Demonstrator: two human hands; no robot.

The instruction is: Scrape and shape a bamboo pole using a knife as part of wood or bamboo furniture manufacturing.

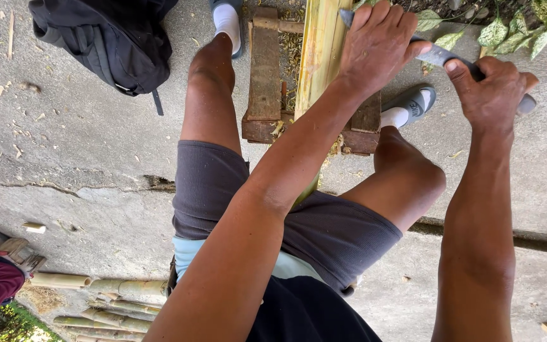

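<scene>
With the left hand (378, 44) pressing the knife (438, 57) blade's back onto the bamboo pole (318, 57) beneath it and the right hand (492, 92) gripping the handle, a slip could cut fingers.

The knife (441, 58) blade is mostly covered by the left hand (378, 44), and its handle disappears inside the right hand (492, 92). Beyond the left hand, the bamboo pole (320, 50) runs off the top edge; its near end is hidden behind the left forearm.
</scene>
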